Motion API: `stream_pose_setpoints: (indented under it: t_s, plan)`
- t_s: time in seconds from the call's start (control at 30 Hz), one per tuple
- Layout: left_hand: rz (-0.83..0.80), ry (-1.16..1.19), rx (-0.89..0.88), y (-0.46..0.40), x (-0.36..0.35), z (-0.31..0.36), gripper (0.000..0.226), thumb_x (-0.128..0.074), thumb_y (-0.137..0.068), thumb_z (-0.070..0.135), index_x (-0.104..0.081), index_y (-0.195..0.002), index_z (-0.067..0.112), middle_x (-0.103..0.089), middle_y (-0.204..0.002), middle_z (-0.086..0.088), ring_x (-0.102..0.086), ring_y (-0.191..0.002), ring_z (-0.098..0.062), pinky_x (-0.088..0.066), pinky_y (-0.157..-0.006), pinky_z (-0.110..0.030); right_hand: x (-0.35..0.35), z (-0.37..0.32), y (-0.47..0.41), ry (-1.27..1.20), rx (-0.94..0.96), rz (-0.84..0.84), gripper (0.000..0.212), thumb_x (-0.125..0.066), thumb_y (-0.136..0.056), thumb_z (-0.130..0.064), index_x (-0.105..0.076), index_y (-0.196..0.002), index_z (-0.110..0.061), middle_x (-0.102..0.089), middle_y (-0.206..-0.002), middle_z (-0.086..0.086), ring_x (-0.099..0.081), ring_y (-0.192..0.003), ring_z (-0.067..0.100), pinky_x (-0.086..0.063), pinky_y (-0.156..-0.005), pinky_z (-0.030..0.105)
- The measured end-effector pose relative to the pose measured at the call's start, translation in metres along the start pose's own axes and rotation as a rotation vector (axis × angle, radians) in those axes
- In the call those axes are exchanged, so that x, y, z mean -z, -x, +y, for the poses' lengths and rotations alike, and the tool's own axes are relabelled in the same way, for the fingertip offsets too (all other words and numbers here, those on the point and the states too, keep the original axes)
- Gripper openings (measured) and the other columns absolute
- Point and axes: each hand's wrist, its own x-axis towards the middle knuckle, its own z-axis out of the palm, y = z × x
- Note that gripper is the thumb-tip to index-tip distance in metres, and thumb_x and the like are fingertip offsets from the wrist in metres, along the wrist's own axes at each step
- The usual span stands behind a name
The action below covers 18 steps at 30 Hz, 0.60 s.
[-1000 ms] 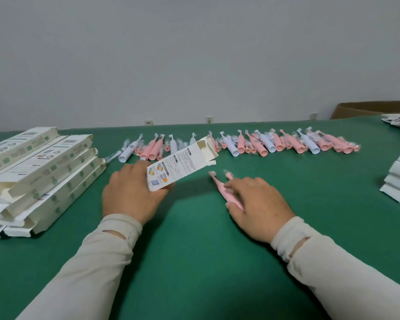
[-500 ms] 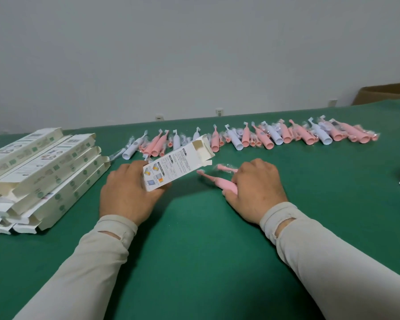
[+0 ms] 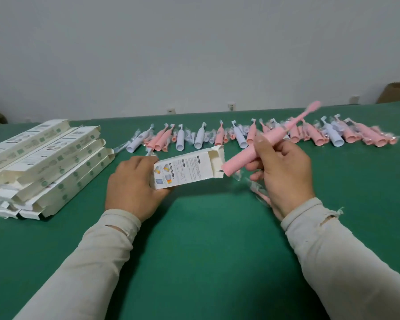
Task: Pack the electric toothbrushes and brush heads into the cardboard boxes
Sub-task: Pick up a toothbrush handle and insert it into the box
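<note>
The right hand (image 3: 284, 174) pinches a pink electric toothbrush (image 3: 261, 146) in its fingers (image 3: 254, 166), thick butt end just at the open mouth of the white printed cardboard box (image 3: 185, 169), brush tip slanting up toward the table's far right. The left hand (image 3: 132, 183) grips the box's closed end, above the table's near middle. The two long axes look nearly aligned, so insertion probably needs a short push leftward.

Green table (image 3: 206, 250), grey wall (image 3: 194, 54), wall sockets (image 3: 231, 106), brown carton (image 3: 396, 92)
</note>
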Motion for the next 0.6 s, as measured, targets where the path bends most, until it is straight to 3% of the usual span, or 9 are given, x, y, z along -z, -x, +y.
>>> stream_pose_setpoints:
  t_s: [0.07, 0.2, 0.4, 0.5, 0.6]
  plan:
    - [-0.001, 0.022, 0.011, 0.001, -0.001, 0.004, 0.059, -0.076, -0.074, 0.052, -0.063, -0.124, 0.023, -0.063, -0.122, -0.004, -0.055, -0.105, -0.032, -0.048, -0.086, -0.044, 0.001, 0.002, 0.000, -0.102, -0.012, 0.010, 0.016, -0.070, -0.093, -0.019, -0.062, -0.100, -0.007, -0.075, -0.079, 0.007, -0.072, -0.064, 0.019, -0.054, -0.052, 0.021]
    - [0.020, 0.088, 0.019, 0.003, -0.003, 0.005, 0.055, -0.080, -0.072, 0.046, -0.065, -0.120, 0.023, -0.065, -0.117, -0.003, -0.055, -0.102, -0.032, -0.045, -0.083, -0.041, 0.002, 0.006, 0.000, -0.082, -0.002, -0.001, 0.018, -0.070, -0.092, -0.011, -0.058, -0.104, -0.004, -0.075, -0.080, 0.008, -0.074, -0.066, 0.021, -0.055, -0.054, 0.022]
    - [-0.044, 0.141, 0.021, -0.001, -0.005, -0.005, 0.053, -0.079, -0.070, 0.048, -0.066, -0.117, 0.027, -0.066, -0.113, 0.003, -0.054, -0.101, -0.024, -0.047, -0.085, -0.040, 0.007, 0.000, -0.002, -0.172, -0.132, -0.239, 0.011, -0.062, -0.093, 0.000, -0.059, -0.103, -0.003, -0.076, -0.089, 0.016, -0.070, -0.069, 0.018, -0.056, -0.057, 0.022]
    - [-0.069, 0.190, 0.013, -0.002, -0.005, -0.008, 0.050, -0.078, -0.068, 0.060, -0.066, -0.107, 0.033, -0.064, -0.100, 0.010, -0.056, -0.093, -0.020, -0.050, -0.079, -0.041, 0.009, -0.006, -0.002, -0.168, -0.100, -0.341, 0.014, -0.061, -0.092, 0.002, -0.058, -0.104, -0.004, -0.076, -0.099, 0.016, -0.069, -0.072, 0.018, -0.056, -0.060, 0.023]
    - [-0.076, 0.273, -0.001, 0.003, -0.003, -0.012, 0.044, -0.081, -0.065, 0.061, -0.065, -0.098, 0.037, -0.061, -0.089, 0.017, -0.058, -0.085, -0.015, -0.053, -0.072, -0.042, 0.009, -0.005, -0.002, -0.165, -0.121, -0.361, 0.020, -0.059, -0.093, 0.002, -0.057, -0.112, 0.006, -0.076, -0.099, 0.016, -0.068, -0.071, 0.015, -0.055, -0.058, 0.021]
